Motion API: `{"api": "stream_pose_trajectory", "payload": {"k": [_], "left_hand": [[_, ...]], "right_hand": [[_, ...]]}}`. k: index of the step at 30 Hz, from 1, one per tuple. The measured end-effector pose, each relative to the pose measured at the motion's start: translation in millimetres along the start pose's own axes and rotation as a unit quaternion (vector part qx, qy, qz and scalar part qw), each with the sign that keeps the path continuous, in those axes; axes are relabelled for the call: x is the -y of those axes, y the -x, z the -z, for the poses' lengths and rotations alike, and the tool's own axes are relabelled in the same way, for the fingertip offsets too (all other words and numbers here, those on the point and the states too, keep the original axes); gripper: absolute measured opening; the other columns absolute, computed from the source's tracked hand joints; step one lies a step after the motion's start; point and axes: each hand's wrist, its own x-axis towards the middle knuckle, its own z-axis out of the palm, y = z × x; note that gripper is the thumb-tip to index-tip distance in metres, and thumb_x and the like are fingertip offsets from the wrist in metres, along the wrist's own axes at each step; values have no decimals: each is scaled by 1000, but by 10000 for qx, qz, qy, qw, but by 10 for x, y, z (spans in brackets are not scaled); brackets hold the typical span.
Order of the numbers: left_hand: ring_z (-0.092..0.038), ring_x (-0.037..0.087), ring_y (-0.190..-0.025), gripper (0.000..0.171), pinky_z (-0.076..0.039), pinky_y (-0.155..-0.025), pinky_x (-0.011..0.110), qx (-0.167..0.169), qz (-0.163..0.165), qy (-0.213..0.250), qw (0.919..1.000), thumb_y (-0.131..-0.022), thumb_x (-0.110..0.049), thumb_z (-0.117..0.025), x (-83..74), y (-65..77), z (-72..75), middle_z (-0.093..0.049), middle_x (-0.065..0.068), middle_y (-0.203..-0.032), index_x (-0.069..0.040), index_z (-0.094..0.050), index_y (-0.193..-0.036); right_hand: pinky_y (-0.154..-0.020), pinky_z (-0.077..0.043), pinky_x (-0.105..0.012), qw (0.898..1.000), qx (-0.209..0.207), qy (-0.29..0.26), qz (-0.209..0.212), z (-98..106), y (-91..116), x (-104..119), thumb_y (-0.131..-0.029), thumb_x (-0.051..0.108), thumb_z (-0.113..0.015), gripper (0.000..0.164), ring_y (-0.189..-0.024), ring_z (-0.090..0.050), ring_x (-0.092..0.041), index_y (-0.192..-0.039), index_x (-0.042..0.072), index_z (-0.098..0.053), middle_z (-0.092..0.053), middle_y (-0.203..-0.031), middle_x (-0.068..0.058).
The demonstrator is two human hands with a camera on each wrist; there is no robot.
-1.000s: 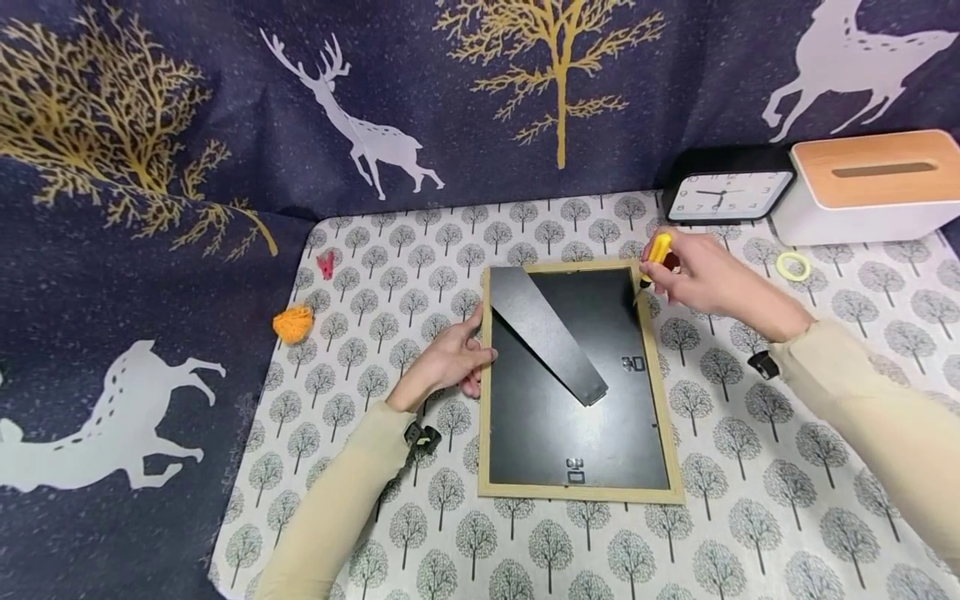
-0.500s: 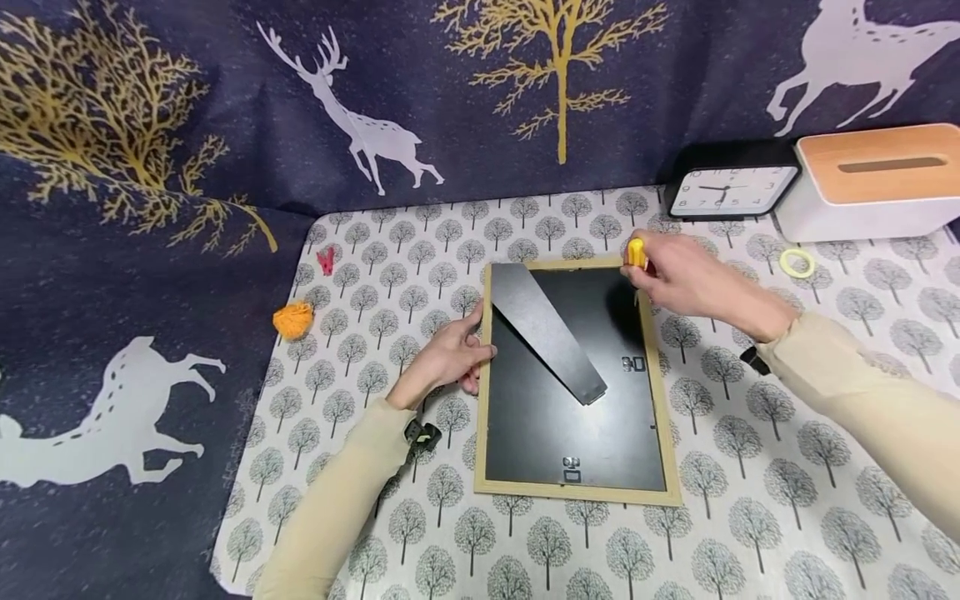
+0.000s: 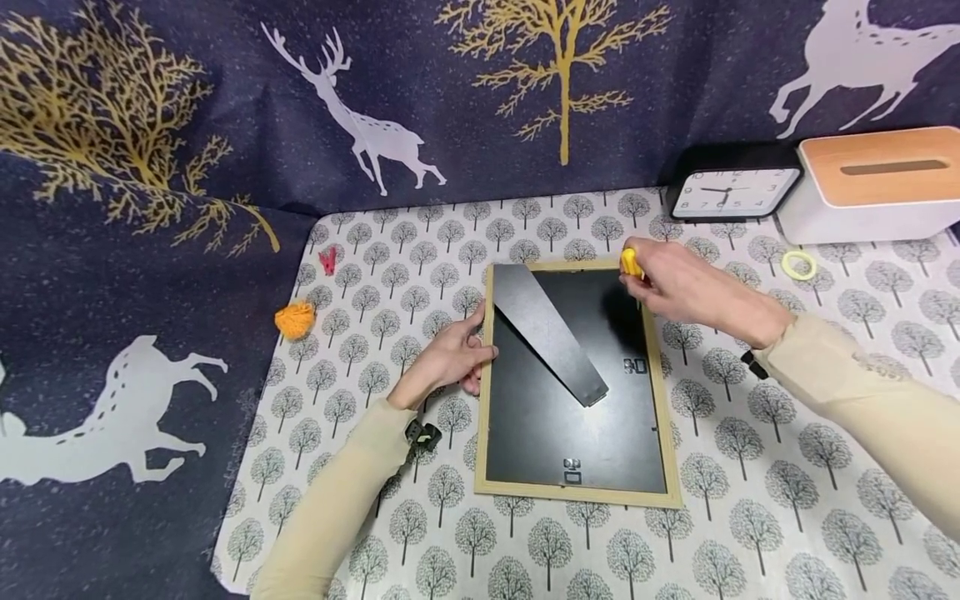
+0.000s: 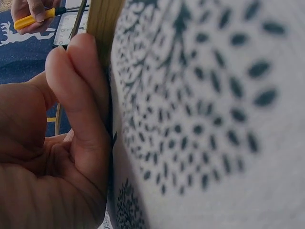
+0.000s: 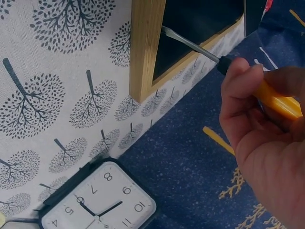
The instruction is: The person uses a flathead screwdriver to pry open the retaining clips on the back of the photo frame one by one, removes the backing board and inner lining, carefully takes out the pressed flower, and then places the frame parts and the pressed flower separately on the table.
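A wooden picture frame [image 3: 577,497] lies back up on the tree-patterned tablecloth [image 3: 750,492], between the person's two hands. At the frame's left side, the left hand [image 3: 452,357] grasps the wooden edge, its thumb across the top of the rail and its other fingers bent against the outer side. At the frame's upper right corner, the right hand [image 3: 678,279] grips a yellow-handled screwdriver [image 5: 222,66], fingers wrapped around the handle; the right wrist view shows the metal tip at the inner edge of the frame's right rail. Inside the frame sits a black backing board [image 3: 528,433], with a grey stand leg [image 3: 551,335] slanting across it from the upper left corner towards the middle. One metal hanger [image 3: 634,365] is near the frame's right rail and another hanger [image 3: 572,471] near its bottom rail. Beyond the frame's upper right corner stand a black-rimmed clock [image 3: 735,196] and, just beside it, a white tissue box [image 3: 873,212] with a wood-coloured top. A pale yellow ring [image 3: 786,265] lies to the frame's right. Well to its left are an orange yarn bundle [image 3: 295,320] and a red clothespin [image 3: 327,260].
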Motion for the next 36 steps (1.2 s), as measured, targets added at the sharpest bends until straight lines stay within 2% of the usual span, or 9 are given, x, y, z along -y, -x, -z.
{"api": "stream_pose_trajectory", "payload": {"k": [5,10,15,19,21,23,28,32,36], "left_hand": [[-66,16,-49,98,-68,-54,30,-39,-38,13,10000,-106,-16,-72,-14,31,1,-63,5,-76,-36,-6,-175],[-64,15,-48,98,-68,-53,31,-129,-53,7,9999,-105,-16,-73,-7,14,-28,-62,4,-77,-37,-7,-175],[-64,15,-48,97,-69,-54,32,-73,-113,-18,9999,-105,-18,-73,-14,-7,-53,-62,3,-76,-35,-8,-175],[-65,15,-48,97,-69,-55,33,-117,-54,-117,9998,-106,-19,-73,18,-29,-47,-64,4,-76,-34,-7,-176],[-65,16,-48,96,-69,-54,33,-177,-1,-111,9998,-106,-18,-72,31,-27,-34,-64,4,-77,-35,-7,-175],[-65,16,-48,97,-69,-53,33,-222,35,-77,9997,-106,-18,-72,34,-3,-19,-64,5,-77,-36,-8,-175],[-64,15,-48,97,-68,-52,32,-150,-92,-22,9998,-106,-17,-72,16,36,-12,-64,5,-75,-35,-8,-175],[-64,15,-48,95,-68,-52,31,-108,-214,-10,9997,-106,-17,-72,-2,28,-22,-63,4,-74,-31,-9,-176],[-64,15,-48,95,-68,-52,30,-93,-68,36,9999,-106,-17,-72,-12,6,-21,-63,4,-74,-33,-8,-176]], "right_hand": [[-47,-47,-22,9999,-125,-26,-4,5,36,-18,-105,2,-62,8,-68,-54,-17,-99,5,-57,-61,-87,-7],[-50,-47,-22,9992,-350,37,172,6,97,-78,-104,1,-63,7,-67,-53,-16,-102,4,-58,-61,-83,-7],[-50,-46,-21,9988,-424,-228,5,23,172,-170,-106,3,-63,4,-66,-52,-14,-105,2,-59,-62,-80,-8],[-50,-55,-17,9904,-1028,-916,-86,113,277,-243,-106,2,-64,6,-62,-60,-8,-108,-3,-61,-69,-81,-12],[-52,-57,-15,9827,-1455,-1133,-194,177,338,-257,-105,0,-66,4,-60,-63,-5,-107,-1,-63,-71,-79,-11],[-52,-56,-14,9785,-1629,-1207,-371,224,408,-239,-104,0,-67,5,-60,-62,-4,-108,1,-64,-71,-77,-8],[-48,-51,-19,9816,-1323,-1261,-559,203,540,-151,-106,7,-68,3,-60,-61,-9,-107,5,-66,-69,-74,-1],[-50,-53,-21,9758,-1028,-1855,-526,121,609,-86,-108,7,-64,3,-62,-65,-13,-108,3,-65,-70,-75,1],[-54,-59,-25,9666,-540,-2472,-418,16,643,-55,-108,2,-62,7,-66,-68,-16,-115,2,-60,-70,-81,-1]]}}
